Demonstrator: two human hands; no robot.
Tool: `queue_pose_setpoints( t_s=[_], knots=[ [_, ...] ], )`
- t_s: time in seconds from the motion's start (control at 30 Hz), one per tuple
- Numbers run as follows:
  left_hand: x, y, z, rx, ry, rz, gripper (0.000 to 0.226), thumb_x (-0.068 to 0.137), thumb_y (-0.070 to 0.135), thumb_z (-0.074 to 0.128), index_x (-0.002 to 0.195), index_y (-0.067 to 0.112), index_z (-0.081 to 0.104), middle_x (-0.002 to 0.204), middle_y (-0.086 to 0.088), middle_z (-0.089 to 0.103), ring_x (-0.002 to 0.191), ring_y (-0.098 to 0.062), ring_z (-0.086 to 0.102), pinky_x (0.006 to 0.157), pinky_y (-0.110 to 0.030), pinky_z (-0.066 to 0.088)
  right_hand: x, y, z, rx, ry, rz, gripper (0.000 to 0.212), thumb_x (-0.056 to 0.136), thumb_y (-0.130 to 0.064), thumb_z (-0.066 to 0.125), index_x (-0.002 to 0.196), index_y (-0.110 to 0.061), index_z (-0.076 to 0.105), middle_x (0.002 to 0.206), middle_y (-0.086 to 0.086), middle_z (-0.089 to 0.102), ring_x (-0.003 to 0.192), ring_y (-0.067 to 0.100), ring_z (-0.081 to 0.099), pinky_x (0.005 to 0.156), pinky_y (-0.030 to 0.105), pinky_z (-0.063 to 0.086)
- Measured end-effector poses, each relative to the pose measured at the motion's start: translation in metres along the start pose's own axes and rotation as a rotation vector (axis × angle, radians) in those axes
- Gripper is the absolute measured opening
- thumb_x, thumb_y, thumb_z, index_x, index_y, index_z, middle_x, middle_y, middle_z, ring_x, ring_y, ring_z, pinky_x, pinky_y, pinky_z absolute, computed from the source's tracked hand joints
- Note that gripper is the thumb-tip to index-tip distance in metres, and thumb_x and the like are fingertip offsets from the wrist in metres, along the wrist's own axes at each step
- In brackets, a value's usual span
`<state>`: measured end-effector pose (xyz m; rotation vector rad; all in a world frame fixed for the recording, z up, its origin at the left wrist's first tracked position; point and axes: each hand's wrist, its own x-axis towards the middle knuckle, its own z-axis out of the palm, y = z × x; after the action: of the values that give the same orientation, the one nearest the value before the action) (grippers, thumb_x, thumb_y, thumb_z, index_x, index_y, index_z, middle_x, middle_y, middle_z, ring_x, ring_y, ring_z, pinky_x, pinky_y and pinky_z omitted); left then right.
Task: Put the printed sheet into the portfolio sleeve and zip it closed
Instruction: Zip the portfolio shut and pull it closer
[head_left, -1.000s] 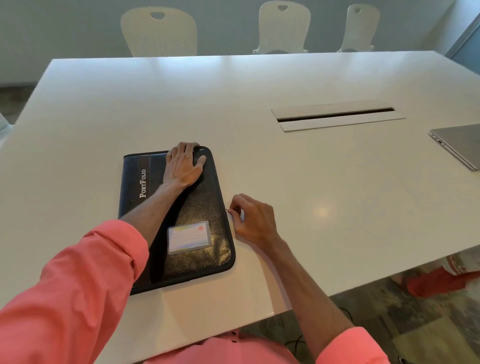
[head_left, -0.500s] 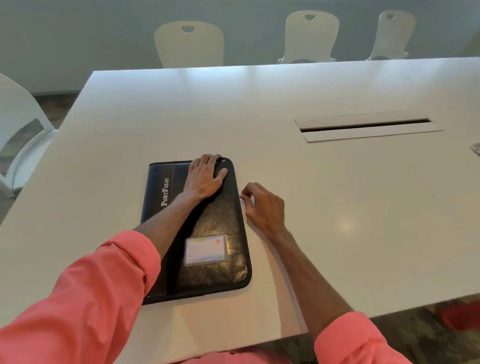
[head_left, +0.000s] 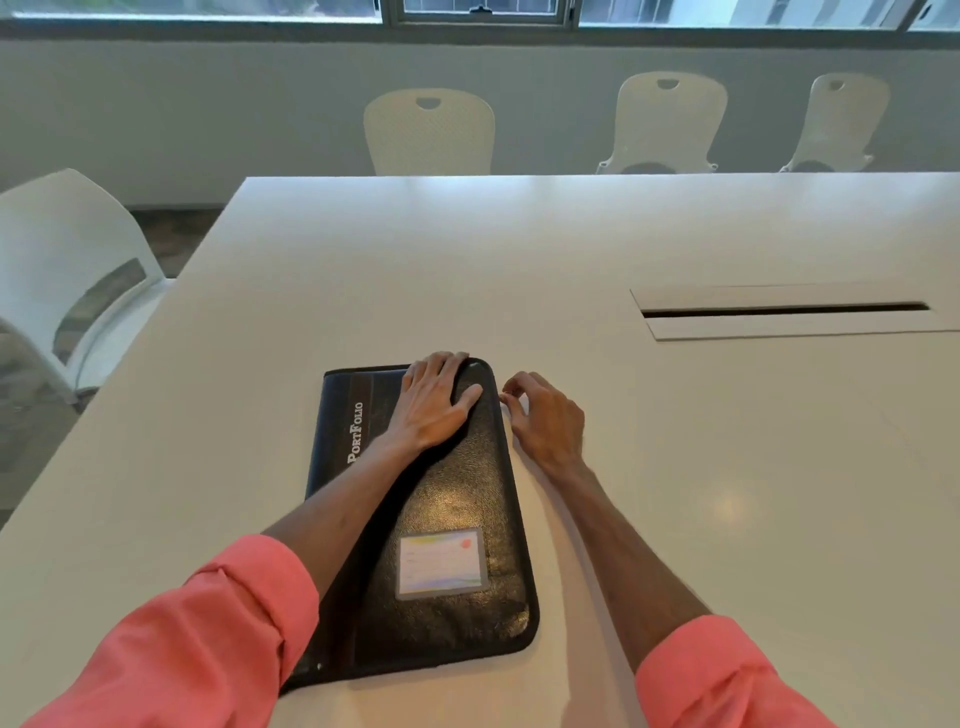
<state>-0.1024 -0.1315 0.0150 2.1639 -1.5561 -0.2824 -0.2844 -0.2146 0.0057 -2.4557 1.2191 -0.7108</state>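
Note:
A black portfolio sleeve (head_left: 457, 514) lies flat on the white table (head_left: 701, 493), with "PortFolio" printed along its left side and a clear label pocket (head_left: 441, 564) near its front end. My left hand (head_left: 434, 402) presses flat on its far end, fingers spread. My right hand (head_left: 545, 418) sits against the sleeve's right edge close to the far corner, thumb and fingers pinched together at the zipper line (head_left: 503, 399). The pull itself is too small to make out. No printed sheet is visible.
A long cable slot (head_left: 784, 310) is cut into the table to the far right. Three pale chairs (head_left: 428, 130) stand along the far side, and another chair (head_left: 67, 260) stands at the left end. The table's near edge runs just under my sleeves.
My right hand has slid along the sleeve's right edge from about mid-length toward the far corner, staying pinched. My left hand has stayed flat in place. The view tilted up and left.

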Motion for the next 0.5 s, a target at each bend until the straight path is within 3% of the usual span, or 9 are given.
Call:
queue_pose_setpoints(
  t_s=[0.23, 0.5],
  knots=[
    [0.008, -0.011, 0.006, -0.013, 0.066, -0.002, 0.050, 0.108, 0.051, 0.052, 0.151, 0.025, 0.048, 0.147, 0.001, 0.048, 0.144, -0.020, 0.042, 0.129, -0.044, 0.026, -0.004, 0.020, 0.001, 0.128, -0.105, -0.071, 0.010, 0.095, -0.031, 0.074, 0.093, -0.030, 0.064, 0.096, -0.020, 0.070, 0.069, 0.005, 0.059, 0.070, 0.030, 0.051],
    [0.006, -0.011, 0.005, -0.063, 0.090, 0.043, 0.047, 0.106, 0.049, 0.054, 0.148, 0.028, 0.047, 0.145, 0.004, 0.049, 0.140, -0.017, 0.043, 0.127, -0.043, 0.028, 0.020, 0.015, 0.001, 0.086, -0.034, -0.064, 0.009, 0.104, -0.034, 0.069, 0.099, -0.028, 0.064, 0.105, -0.016, 0.071, 0.082, 0.011, 0.064, 0.073, 0.033, 0.053]
  ],
)
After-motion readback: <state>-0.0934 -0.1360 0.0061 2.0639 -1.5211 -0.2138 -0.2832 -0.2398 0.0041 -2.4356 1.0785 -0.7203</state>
